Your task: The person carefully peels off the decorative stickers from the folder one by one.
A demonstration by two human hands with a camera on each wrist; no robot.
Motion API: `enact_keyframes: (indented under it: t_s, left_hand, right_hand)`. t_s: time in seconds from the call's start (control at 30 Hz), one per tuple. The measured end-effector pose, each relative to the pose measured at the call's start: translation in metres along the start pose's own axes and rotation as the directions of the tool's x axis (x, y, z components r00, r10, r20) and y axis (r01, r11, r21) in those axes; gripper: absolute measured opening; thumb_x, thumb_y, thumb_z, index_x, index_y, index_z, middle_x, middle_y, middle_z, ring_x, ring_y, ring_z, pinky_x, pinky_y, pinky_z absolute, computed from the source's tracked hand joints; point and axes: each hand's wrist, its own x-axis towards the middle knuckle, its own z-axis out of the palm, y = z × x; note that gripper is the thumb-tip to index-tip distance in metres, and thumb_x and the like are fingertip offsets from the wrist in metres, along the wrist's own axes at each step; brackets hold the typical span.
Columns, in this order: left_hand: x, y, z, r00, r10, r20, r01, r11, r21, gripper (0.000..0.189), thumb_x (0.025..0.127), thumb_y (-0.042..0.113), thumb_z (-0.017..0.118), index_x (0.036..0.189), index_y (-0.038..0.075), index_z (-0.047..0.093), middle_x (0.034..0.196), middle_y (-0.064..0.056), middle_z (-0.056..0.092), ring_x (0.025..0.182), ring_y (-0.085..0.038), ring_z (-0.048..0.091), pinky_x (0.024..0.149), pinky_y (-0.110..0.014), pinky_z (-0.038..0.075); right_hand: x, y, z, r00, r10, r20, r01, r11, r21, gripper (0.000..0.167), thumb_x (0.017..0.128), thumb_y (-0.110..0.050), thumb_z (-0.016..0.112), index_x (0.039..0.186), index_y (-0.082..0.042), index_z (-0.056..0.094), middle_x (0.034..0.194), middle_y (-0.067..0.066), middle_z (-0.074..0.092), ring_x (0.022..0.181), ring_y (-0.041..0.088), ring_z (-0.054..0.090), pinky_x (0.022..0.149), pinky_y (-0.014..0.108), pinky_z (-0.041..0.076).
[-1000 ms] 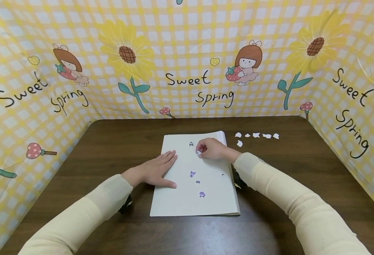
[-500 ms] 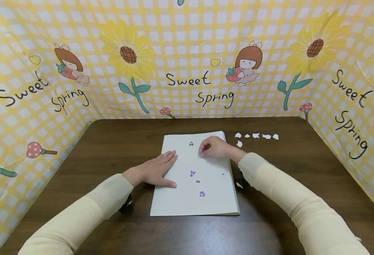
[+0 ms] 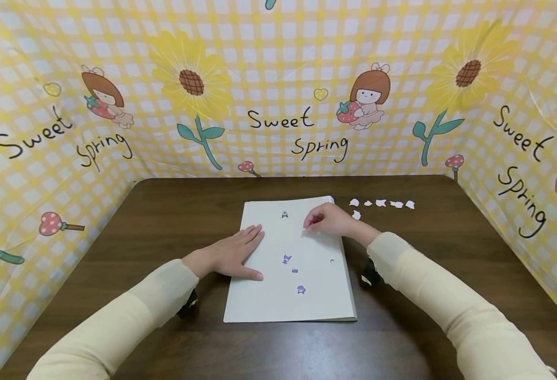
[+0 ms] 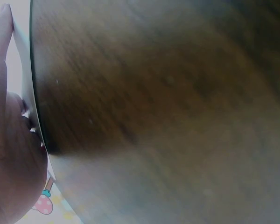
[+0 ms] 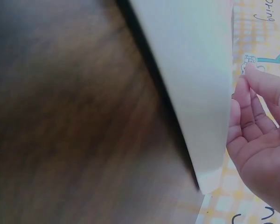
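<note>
My left hand lies flat, fingers spread, on the left side of a blank white page of a notebook. Over the upper right of that page, my right hand pinches a small sticker between thumb and forefinger. The sticker shows a printed outline pattern at the fingertips in the right wrist view. On the page are a dark sticker near the top, a purple sticker in the middle, a tiny rectangular sticker just below it, and another purple sticker lower down.
Several white cut-out pieces lie in a row on the brown wooden table, right of the notebook, with one more piece beneath. A tiny round spot marks the page's right side. A checked cloth walls the table's back and sides.
My right hand has drawn slightly right across the page, still pinching the sticker, which shows less in the head view. My left hand has stayed in place.
</note>
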Motion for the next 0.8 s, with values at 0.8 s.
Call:
enact_keyframes:
  t_s: [0.8]
  left_hand:
    - [0.003,-0.003,0.003,1.0,-0.004,0.009,0.004,1.0,0.009,0.115,0.079,0.083,0.044,0.156,0.004,0.007,0.162,-0.013,-0.001,0.147,-0.027,-0.003,0.116,-0.042,0.01]
  right_hand:
    - [-0.038,0.016,-0.031,0.984,0.139,-0.108,-0.125,0.984,0.13,0.012,0.09,-0.009,0.071,0.099,-0.002,0.073,0.097,0.006,0.07,0.085,0.021,0.057,0.076,0.036,0.05]
